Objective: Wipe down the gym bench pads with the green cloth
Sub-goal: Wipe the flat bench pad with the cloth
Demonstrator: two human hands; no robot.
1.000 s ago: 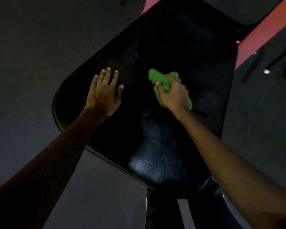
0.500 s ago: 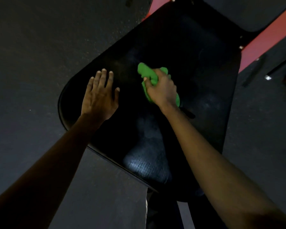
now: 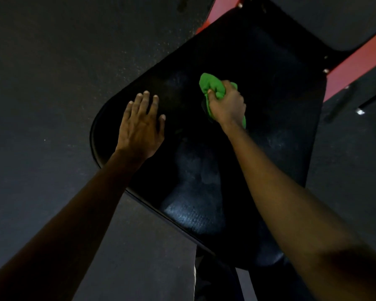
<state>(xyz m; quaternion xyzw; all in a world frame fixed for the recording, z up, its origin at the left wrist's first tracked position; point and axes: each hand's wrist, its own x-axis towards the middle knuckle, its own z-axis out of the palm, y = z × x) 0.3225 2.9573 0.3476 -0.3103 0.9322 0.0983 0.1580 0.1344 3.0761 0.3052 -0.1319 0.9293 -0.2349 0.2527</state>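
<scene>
A red metal frame (image 3: 356,64) runs past the far right corner of the black vinyl gym bench pad (image 3: 269,83), with small bolts on it just beside the pad's edge, and another stretch of the same red shows beyond the pad's far edge. A second dark pad (image 3: 334,18) sits beyond that corner, apart from the first across the frame. Out to the right of the bench pad, a thin dark bar with a bright metal tip (image 3: 360,111) lies on the floor, well clear of the wiping. On the pad itself, the left hand (image 3: 142,124) lies flat near the rounded left corner, palm down, fingers straight and slightly spread. The right hand (image 3: 228,103) is near the pad's middle, its fingers curled tight around a bunched bright green cloth (image 3: 211,85), pressing it onto the vinyl; cloth pokes out beyond the knuckles and beside the wrist. The two hands are apart, with bare pad between them. The pad's near end shows a pale textured sheen. All around the bench pad is dark speckled rubber floor (image 3: 52,72), and the room is dim.
</scene>
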